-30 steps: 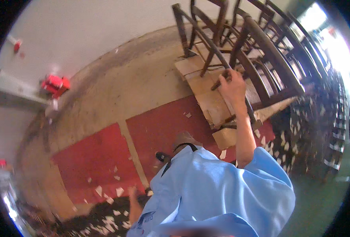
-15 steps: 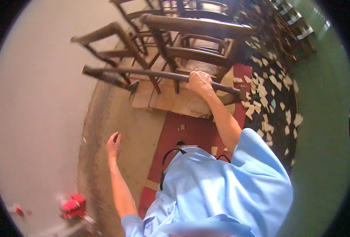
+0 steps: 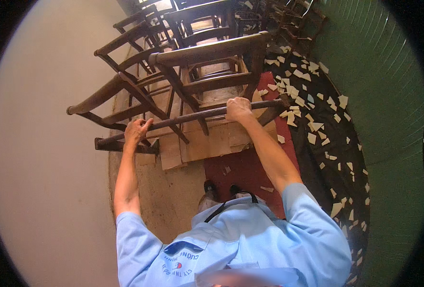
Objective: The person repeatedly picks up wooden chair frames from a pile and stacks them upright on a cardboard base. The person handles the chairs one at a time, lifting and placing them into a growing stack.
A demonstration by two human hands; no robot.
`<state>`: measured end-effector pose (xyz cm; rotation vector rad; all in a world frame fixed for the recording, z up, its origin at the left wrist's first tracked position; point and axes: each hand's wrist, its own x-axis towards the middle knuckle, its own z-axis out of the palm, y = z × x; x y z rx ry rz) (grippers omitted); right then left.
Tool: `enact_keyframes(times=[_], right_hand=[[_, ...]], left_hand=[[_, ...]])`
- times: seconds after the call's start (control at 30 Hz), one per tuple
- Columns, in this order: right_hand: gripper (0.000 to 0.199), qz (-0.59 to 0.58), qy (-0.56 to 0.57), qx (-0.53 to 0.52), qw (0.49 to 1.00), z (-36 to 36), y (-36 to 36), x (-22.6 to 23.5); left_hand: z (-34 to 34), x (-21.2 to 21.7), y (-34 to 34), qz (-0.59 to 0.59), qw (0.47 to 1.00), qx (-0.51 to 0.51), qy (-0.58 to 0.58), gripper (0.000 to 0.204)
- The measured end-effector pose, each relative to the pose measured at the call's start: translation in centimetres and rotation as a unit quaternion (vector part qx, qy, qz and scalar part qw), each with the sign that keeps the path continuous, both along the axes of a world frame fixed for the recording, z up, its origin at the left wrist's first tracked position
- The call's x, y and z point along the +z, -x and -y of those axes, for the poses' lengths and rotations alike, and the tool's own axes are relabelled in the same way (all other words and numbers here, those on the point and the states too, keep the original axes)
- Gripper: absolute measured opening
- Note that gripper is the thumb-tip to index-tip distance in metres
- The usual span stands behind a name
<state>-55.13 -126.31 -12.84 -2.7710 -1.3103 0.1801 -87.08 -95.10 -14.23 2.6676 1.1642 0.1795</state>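
A long dark bar (image 3: 188, 117) with short end pieces runs crosswise in front of me. My right hand (image 3: 239, 109) is wrapped round it toward its right end. Near the left end my left hand (image 3: 137, 131) is closed on the same bar, thumb and fingers bent. Just beyond stand dark wooden chairs or chair frames; the nearest (image 3: 209, 50) has its backrest turned to me, and another (image 3: 97, 95) leans at the left. Under them lies a surface covered with cardboard (image 3: 207, 143), whose near edge is ragged.
More wooden chairs (image 3: 200, 12) stand farther back. Many pale scraps (image 3: 312, 138) lie scattered on black sheeting (image 3: 307, 162) at the right, beside a green wall or curtain (image 3: 389, 201). A pale wall (image 3: 39, 143) runs along the left. Red matting (image 3: 250, 172) covers the floor near my feet.
My left hand has come up from the lower left and taken hold of the bar. My right hand keeps its grip. The view has shifted, and more chairs show at the back.
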Motion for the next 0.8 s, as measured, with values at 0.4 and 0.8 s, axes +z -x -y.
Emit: enact_keyframes(times=[0.4, 0.8], right_hand=[[0.028, 0.108, 0.055, -0.052, 0.991, -1.7, 1.3, -1.4], [0.032, 0.095, 0.036, -0.038, 0.994, 0.3, 2.4, -0.7]], left_hand=[[-8.5, -5.3, -0.4, -0.114, 0.993, -0.012, -0.011, 0.093], [-6.2, -2.0, 0.6, -0.122, 0.992, -0.012, -0.020, 0.069]])
